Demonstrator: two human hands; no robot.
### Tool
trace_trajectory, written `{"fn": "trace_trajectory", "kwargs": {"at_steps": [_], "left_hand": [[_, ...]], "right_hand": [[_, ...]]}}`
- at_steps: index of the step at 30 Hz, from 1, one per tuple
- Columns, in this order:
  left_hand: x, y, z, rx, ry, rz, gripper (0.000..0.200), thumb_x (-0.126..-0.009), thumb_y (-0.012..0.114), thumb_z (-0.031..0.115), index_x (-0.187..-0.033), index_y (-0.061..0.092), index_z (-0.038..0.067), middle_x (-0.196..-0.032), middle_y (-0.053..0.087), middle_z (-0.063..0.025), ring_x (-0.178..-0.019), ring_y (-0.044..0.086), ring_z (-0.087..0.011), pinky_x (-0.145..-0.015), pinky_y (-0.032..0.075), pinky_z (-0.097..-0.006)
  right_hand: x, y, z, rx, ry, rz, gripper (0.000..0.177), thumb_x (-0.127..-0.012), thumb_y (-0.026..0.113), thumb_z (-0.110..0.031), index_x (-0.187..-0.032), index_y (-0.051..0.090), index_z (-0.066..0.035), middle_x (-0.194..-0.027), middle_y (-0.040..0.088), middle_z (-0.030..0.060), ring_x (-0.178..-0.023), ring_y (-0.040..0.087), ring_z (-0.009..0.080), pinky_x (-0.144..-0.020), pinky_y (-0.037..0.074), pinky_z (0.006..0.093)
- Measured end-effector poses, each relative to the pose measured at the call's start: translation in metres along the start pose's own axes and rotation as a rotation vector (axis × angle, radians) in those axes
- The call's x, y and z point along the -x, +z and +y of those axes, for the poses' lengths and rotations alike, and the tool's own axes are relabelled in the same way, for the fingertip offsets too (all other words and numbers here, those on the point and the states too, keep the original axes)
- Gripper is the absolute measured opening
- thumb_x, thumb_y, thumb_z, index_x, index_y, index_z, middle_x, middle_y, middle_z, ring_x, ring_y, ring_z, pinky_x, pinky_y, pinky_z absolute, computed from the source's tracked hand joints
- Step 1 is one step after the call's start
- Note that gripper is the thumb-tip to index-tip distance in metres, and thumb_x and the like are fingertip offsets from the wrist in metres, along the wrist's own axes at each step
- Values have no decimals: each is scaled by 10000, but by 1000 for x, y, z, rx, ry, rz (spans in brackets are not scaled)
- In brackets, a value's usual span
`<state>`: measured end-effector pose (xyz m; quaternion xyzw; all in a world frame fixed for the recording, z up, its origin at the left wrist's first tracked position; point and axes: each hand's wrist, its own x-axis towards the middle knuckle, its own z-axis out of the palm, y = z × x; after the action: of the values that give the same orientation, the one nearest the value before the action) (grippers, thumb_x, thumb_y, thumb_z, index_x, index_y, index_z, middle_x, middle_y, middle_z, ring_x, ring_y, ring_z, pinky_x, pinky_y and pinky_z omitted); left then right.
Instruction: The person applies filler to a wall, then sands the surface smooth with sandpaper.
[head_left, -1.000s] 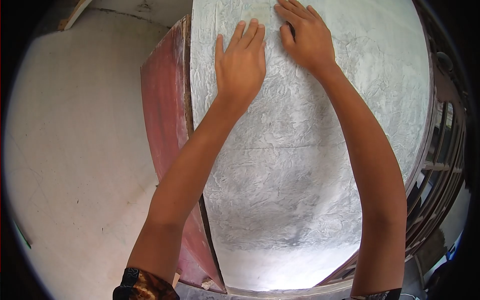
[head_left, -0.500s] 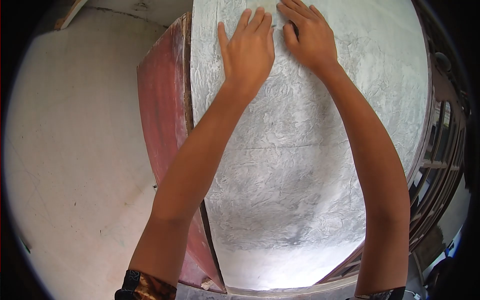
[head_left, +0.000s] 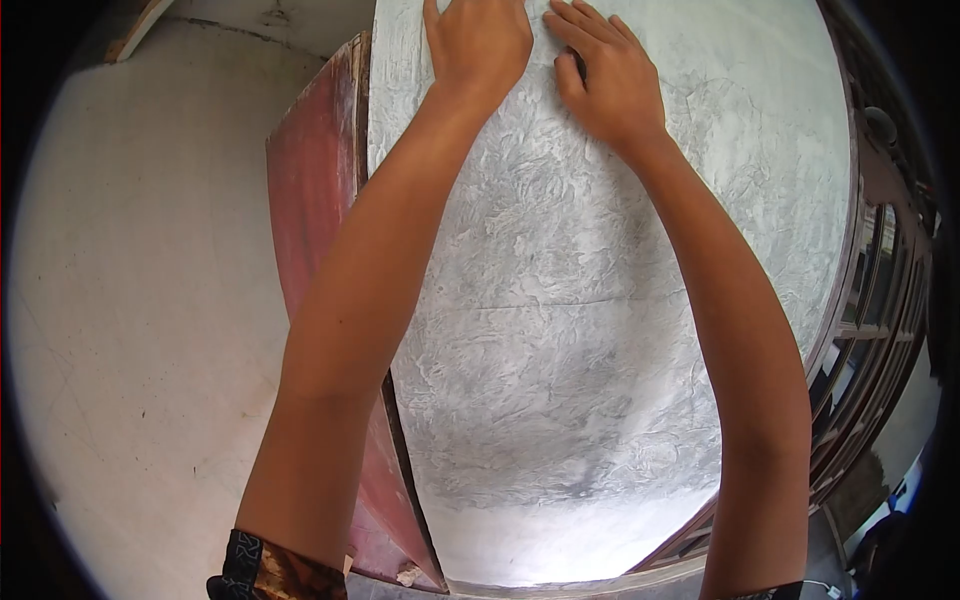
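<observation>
"In the middle of the view, what is the largest thing?"

"It is the rough, grey-white panel [head_left: 560,300]. Its long axis goes from bottom to top, and the upper end runs out of view."

"And beside it?"

"At far left is the pale wall [head_left: 150,300]; between them the red board [head_left: 310,190] follows the panel's left edge."

"How are the hands?"

"Both arms [head_left: 340,330] reach upward across the panel. The right hand [head_left: 613,90] lies on it, fingers pointing up and left, slightly apart. The left hand [head_left: 482,45] shows its back; its fingers are mostly cut off, so I cannot tell their state."
</observation>
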<state>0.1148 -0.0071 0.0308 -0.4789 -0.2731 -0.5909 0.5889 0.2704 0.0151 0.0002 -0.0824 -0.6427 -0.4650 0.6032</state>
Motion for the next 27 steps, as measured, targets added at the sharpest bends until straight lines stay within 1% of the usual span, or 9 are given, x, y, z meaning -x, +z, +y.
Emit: {"fn": "trace_trajectory", "kwargs": {"at_steps": [3,6,10,12,15,16,22,24,27], "left_hand": [[27,-26,10,3,-49,-203,296,-1009,607,178,-1276,702,92,-1403,660,-49,-1370,555,-258,-1140,349,-627],[91,-43,26,-44,20,-68,281,-1006,611,176,-1255,707,86,-1400,663,-44,-1371,555,-257,-1132,371,-609],[41,-19,4,-59,41,-37,287,-1005,613,178,-1260,704,85,-1409,659,-40,-1381,548,-254,-1135,370,-607],[-3,-5,-6,-20,-15,-54,357,-1063,483,173,-1269,688,-34,-1383,652,-191,-1325,580,-372,-1158,371,-558],[21,-14,2,28,35,-24,345,-1059,487,166,-1248,697,-32,-1374,656,-193,-1312,591,-376,-1158,374,-551],[45,-21,12,-5,44,-60,265,-1013,605,183,-1235,702,75,-1354,684,-42,-1355,565,-253,-1125,370,-623],[17,-9,-4,-36,10,-91,204,-1017,592,170,-1140,716,66,-1200,717,-50,-1262,615,-260,-1125,335,-641],[-19,-9,-11,-26,-5,-137,334,-1058,492,158,-1228,705,-35,-1374,655,-193,-1313,588,-383,-1157,374,-553],[16,-10,-10,-32,43,-139,224,-1025,581,189,-1153,717,67,-1190,725,-59,-1250,622,-271,-1137,329,-636]], "right_hand": [[0,1,1,-18,11,11,420,-872,563,-43,-1265,667,61,-1411,626,220,-1382,536,381,-1186,388,514],[1,3,2,-26,1,17,417,-869,564,-42,-1260,669,58,-1409,626,222,-1380,536,384,-1184,390,514],[0,0,0,-29,6,21,419,-863,565,-37,-1257,670,58,-1408,625,226,-1378,537,388,-1183,391,514],[0,1,0,-18,7,12,420,-862,565,-34,-1258,669,60,-1407,626,225,-1377,537,388,-1183,389,515],[-1,-1,1,-11,6,8,421,-861,564,-30,-1258,668,62,-1407,626,225,-1378,536,388,-1184,388,517],[0,-1,1,-17,4,9,421,-860,564,-28,-1258,668,62,-1406,626,225,-1378,536,389,-1185,387,518],[0,-2,-2,-1,17,-11,428,-860,565,-25,-1265,667,65,-1412,624,223,-1382,535,380,-1189,384,517],[-1,-2,-2,-5,12,-8,428,-860,565,-24,-1266,667,65,-1413,624,221,-1383,535,378,-1190,382,517],[1,-1,0,-7,17,-3,427,-861,564,-23,-1265,669,65,-1415,624,218,-1382,536,376,-1189,383,516]]}}
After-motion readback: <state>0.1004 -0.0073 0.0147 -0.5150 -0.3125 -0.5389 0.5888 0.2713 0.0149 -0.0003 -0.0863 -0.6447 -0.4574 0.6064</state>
